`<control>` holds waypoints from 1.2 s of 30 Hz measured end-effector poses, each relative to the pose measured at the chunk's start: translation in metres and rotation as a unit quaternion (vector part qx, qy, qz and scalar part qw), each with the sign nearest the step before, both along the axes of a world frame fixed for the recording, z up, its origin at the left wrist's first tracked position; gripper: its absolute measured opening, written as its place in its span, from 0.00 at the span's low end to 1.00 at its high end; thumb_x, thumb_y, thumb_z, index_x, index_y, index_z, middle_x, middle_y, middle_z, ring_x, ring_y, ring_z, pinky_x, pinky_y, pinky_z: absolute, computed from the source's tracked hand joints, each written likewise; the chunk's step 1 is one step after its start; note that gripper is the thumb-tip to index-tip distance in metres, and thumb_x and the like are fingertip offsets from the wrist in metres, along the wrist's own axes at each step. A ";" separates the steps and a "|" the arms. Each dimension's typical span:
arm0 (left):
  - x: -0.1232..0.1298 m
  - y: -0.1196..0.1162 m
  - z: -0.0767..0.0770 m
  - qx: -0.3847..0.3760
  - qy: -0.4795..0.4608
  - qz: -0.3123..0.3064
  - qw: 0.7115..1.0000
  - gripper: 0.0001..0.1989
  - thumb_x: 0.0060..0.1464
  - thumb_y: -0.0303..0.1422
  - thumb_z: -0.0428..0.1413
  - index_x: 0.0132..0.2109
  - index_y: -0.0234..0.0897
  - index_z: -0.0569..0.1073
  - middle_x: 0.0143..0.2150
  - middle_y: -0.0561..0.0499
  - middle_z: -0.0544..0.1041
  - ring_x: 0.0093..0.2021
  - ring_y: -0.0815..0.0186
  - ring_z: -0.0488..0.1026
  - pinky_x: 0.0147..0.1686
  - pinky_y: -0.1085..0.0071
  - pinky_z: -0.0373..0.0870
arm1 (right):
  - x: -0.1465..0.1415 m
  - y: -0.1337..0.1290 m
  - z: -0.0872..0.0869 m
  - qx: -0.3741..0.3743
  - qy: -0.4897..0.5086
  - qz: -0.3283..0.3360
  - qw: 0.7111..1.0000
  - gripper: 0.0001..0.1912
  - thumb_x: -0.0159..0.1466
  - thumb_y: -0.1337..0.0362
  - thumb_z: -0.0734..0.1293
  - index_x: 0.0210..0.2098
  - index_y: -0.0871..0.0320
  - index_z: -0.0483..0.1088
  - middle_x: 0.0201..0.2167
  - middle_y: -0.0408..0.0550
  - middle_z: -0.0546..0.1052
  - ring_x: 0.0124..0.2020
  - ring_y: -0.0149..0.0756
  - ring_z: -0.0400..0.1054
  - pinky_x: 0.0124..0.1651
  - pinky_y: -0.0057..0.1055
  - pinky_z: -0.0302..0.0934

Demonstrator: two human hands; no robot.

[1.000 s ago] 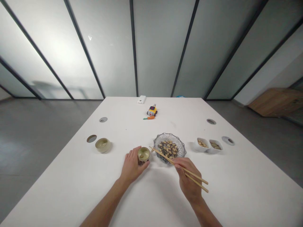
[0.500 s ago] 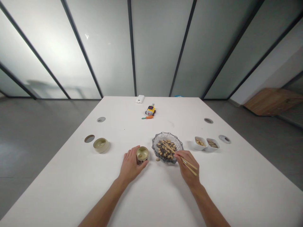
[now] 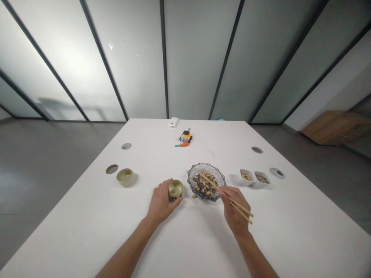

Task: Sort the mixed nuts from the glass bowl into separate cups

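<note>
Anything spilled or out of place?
Yes: one loose nut lies on the table between the glass bowl and the cup in the left hand. Similar nuts sit inside the bowl, so this one looks stray.

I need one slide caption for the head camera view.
Left hand around a small cup, right hand holding chopsticks over a clear bowl of pale and dark pieces.

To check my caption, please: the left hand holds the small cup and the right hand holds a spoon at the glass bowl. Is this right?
The tool is wrong: in the head view, the right hand holds chopsticks at the glass bowl. The left hand does hold the small cup.
</note>
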State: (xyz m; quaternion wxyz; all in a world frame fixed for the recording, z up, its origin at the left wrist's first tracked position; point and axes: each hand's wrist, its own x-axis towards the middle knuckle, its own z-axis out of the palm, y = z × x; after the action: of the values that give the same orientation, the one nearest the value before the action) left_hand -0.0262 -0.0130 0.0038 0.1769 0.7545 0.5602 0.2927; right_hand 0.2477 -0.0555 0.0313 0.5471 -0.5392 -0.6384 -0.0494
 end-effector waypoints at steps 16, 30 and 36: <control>0.000 0.000 0.000 0.003 0.001 -0.005 1.000 0.31 0.55 0.39 0.65 0.62 0.44 0.64 0.60 0.44 0.76 0.59 0.49 0.73 0.58 0.52 0.67 | 0.004 0.005 -0.013 -0.054 0.014 0.042 0.998 0.12 0.72 0.58 0.66 0.37 0.55 0.79 0.35 0.48 0.81 0.37 0.37 0.77 0.43 0.35 0.75; 0.000 -0.001 0.001 0.002 0.006 -0.002 1.000 0.31 0.55 0.39 0.65 0.63 0.42 0.65 0.60 0.43 0.76 0.59 0.48 0.73 0.58 0.51 0.67 | -0.035 -0.036 0.029 0.000 0.026 0.125 0.992 0.06 0.72 0.63 0.66 0.39 0.53 0.76 0.36 0.47 0.81 0.36 0.36 0.79 0.41 0.34 0.76; -0.001 -0.002 0.001 0.005 0.005 -0.007 1.000 0.31 0.56 0.39 0.65 0.63 0.42 0.64 0.60 0.44 0.76 0.58 0.49 0.73 0.58 0.51 0.68 | -0.028 -0.088 0.021 0.024 -0.082 0.132 0.988 0.06 0.70 0.65 0.68 0.43 0.55 0.79 0.36 0.51 0.83 0.39 0.40 0.82 0.40 0.31 0.78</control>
State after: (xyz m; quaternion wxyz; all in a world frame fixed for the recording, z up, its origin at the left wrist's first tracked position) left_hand -0.0268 -0.0146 0.0052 0.1728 0.7606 0.5544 0.2903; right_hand 0.2196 -0.1439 0.0523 0.5073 -0.4311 -0.7453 -0.0364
